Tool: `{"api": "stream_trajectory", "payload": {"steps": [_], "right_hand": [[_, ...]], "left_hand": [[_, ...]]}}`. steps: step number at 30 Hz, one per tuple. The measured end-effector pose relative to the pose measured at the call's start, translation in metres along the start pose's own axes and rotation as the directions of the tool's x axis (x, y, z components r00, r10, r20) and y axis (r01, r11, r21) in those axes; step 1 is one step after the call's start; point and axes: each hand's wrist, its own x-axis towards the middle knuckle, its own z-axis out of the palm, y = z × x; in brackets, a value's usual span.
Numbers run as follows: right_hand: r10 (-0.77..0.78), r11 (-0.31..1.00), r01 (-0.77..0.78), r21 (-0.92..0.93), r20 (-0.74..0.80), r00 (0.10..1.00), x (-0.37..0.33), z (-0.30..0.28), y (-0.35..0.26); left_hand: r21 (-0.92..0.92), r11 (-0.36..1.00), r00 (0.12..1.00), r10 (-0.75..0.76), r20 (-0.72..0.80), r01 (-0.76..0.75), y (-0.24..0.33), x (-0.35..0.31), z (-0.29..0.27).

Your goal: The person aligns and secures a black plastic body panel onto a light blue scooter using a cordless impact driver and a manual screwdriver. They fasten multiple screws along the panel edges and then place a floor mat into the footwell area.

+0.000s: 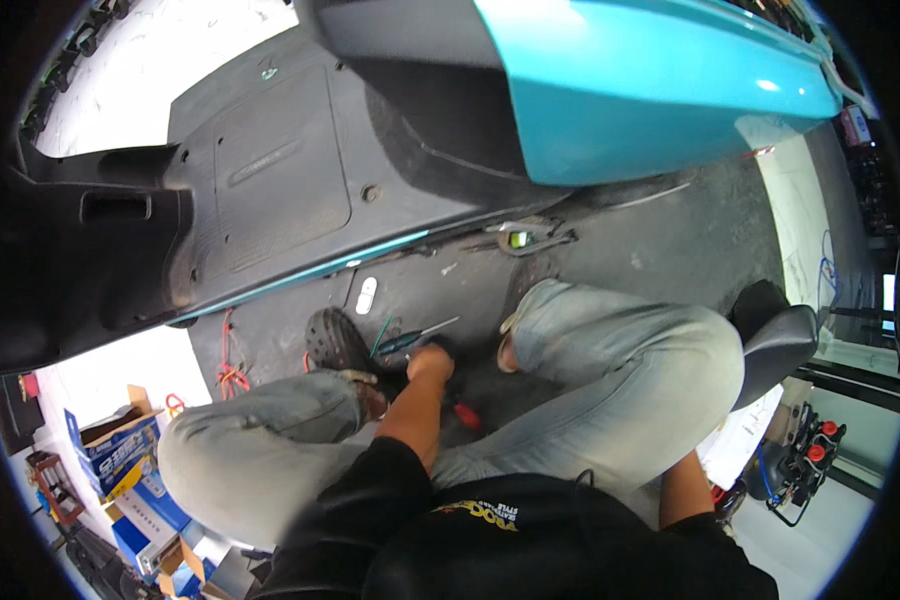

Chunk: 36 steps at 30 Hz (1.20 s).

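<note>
Scooter body point(270, 190), black footboard and turquoise panel point(650, 90), tipped over the dark floor mat point(670, 240). Left hand point(430, 362) reaching down between the knees, apparently closing on a screwdriver point(415, 338) mid-mat; grip not clearly visible. Right hand out of view. Tool pick-up stage; next, a firm grasp needed.

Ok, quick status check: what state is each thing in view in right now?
left hand: down at the floor between the feet, at a screwdriver; grip unclear
screwdriver: lying flat on the dark floor
red-handled tool: lying on the floor under the forearm
scooter: teal panel on, black footboard bare
black seat: off, resting on the floor
right hand: out of view
</note>
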Motion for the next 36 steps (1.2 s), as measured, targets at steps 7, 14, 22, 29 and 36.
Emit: {"api": "stream_trajectory", "payload": {"steps": [7,14,22,29,36], "right_hand": [[0.054,0.995,-0.056,0.081,0.027,0.998,-0.064,-0.007,0.038],[-0.064,0.987,0.076,0.143,-0.087,0.994,-0.133,0.022,0.074],[-0.289,0.917,0.124,-0.379,-0.415,0.863,-0.249,0.071,0.082],[-0.495,0.785,0.438,-0.437,-0.019,0.869,-0.263,0.040,0.055],[-0.293,0.943,0.231,-0.238,-0.269,0.918,-0.261,0.042,0.061]], "left_hand": [[-0.148,0.989,0.989,0.011,0.145,0.011,-0.028,0.042,0.023],[-0.358,0.883,0.950,0.249,-0.189,-0.303,-0.022,0.018,-0.025],[-0.445,0.867,0.974,0.217,-0.064,-0.223,-0.039,0.010,-0.083],[-0.124,0.987,0.991,0.109,0.080,-0.098,-0.052,-0.029,-0.103],[-0.018,0.938,0.933,0.341,-0.116,-0.345,-0.007,-0.048,-0.107]]}}
